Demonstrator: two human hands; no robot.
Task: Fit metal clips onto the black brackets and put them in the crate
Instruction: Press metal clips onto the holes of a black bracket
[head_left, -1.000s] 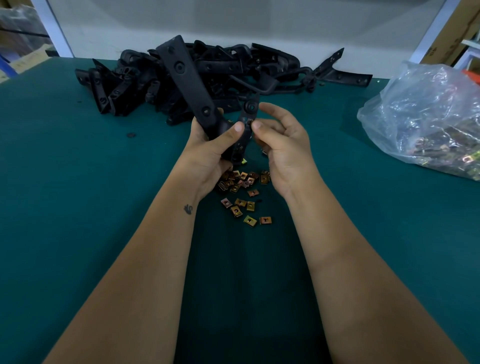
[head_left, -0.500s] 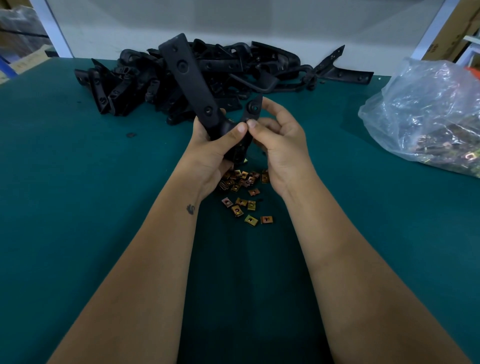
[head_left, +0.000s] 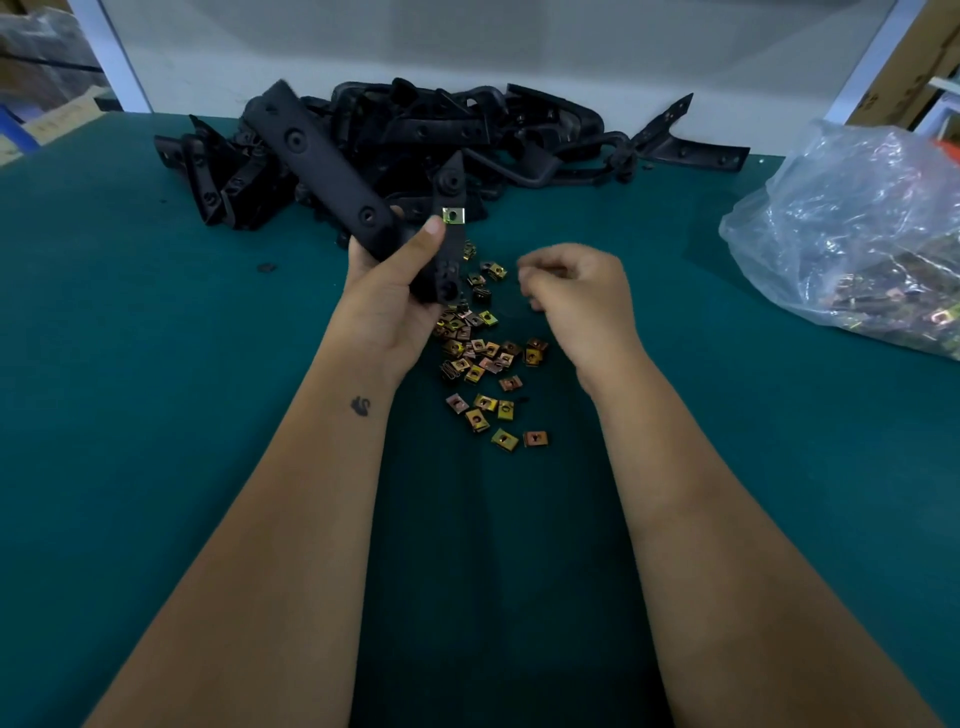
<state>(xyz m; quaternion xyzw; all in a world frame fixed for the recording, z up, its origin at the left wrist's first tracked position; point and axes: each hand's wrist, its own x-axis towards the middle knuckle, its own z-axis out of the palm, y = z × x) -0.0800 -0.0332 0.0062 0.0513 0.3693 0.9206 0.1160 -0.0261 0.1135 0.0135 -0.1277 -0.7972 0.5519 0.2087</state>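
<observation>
A black V-shaped plastic bracket (head_left: 332, 171) is held up off the green tabletop (head_left: 130, 389), above the middle of it, in the left hand (head_left: 395, 280). The fingers wrap its bend from behind and the thumb lies across the front. One long arm slants up and to the left; the shorter arm rises nearly upright. A shiny square metal clip (head_left: 453, 215) sits on that shorter arm, just beside the thumb tip.

The right hand (head_left: 571, 291) hovers close to the right of the bracket, apart from it, its fingers curled downward over the table. The hand is blurred, so whether it pinches anything cannot be told.

Under and between the two hands lies a loose scatter of small brass-coloured square clips (head_left: 488, 364), spreading toward the near edge.

Toward the far edge, behind the held bracket, lies a heap of black brackets (head_left: 467, 130). At the right edge sits a crumpled clear plastic bag (head_left: 852, 223) with more clips showing through it.
</observation>
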